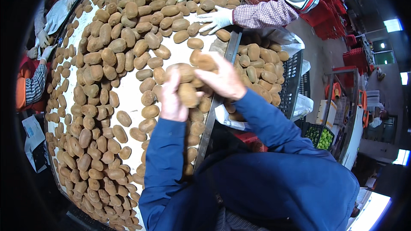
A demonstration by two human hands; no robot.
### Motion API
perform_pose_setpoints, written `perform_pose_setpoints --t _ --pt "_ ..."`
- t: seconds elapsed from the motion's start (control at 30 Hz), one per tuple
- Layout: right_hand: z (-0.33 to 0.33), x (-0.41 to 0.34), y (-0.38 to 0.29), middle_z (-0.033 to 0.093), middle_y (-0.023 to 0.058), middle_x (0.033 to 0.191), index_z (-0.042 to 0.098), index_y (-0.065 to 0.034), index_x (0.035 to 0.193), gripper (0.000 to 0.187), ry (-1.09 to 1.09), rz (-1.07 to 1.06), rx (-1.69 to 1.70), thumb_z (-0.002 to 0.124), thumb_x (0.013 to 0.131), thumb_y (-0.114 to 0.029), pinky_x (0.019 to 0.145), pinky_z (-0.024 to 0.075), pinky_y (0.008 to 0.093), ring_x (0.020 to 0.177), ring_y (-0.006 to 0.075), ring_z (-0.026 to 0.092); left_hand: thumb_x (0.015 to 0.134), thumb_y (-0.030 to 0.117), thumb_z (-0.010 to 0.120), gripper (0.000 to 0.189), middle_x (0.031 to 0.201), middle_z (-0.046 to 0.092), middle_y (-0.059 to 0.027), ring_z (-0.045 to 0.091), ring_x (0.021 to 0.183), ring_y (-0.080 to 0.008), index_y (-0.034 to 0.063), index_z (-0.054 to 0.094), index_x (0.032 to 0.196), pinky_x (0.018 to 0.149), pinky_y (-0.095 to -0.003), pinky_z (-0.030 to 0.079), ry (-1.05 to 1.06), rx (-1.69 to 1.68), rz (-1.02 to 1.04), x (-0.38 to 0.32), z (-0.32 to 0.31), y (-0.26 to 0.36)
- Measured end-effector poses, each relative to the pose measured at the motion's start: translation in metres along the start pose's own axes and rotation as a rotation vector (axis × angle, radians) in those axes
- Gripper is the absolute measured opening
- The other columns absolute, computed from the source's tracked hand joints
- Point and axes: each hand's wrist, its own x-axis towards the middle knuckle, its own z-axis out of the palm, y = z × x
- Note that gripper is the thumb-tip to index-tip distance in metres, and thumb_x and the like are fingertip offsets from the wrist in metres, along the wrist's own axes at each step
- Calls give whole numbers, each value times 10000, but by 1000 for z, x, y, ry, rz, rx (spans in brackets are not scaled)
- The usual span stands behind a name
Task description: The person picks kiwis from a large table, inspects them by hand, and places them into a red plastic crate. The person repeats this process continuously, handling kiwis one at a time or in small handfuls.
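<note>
Both my hands are bare and held close together over the near edge of a white sorting table [128,104] spread with kiwifruit [93,109]. In my left hand [172,99] is a brown kiwifruit [188,95], with another kiwifruit [182,72] above it between the two hands. My right hand [224,78] has its fingers around a kiwifruit [205,61]. Motion blurs the fingers, so how many fruits each hand grips is unclear. Under my right forearm stands a black plastic crate [290,80], lined with white sheeting and filled with kiwifruit [260,70].
A metal rim [205,134] edges the table on my side. Beyond my right hand, a co-worker's gloved hands [218,20] touch the fruit. More gloved hands [44,38] show at the far side. Red crates [324,22] and a crate of green fruit [325,138] stand to the right.
</note>
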Motion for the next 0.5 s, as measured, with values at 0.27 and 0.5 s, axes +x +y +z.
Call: perform_pose_setpoints --t 0.27,0.5 --pt "-226 -67 27 517 298 1547 436 53 1558 889 724 272 -689 786 925 -463 1210 396 442 1447 393 505 1037 292 694 735 1543 524 -115 545 1354 -194 40 348 1635 1010 -437 576 -203 205 -204 28 129 -98" --pt "-199 -77 44 701 209 1309 631 3 1372 499 767 59 -846 754 979 -277 1060 516 402 1232 314 670 1018 279 739 460 1281 685 -41 649 1089 -114 42 636 1399 874 -312 596 42 397 -73 -4 58 -79"
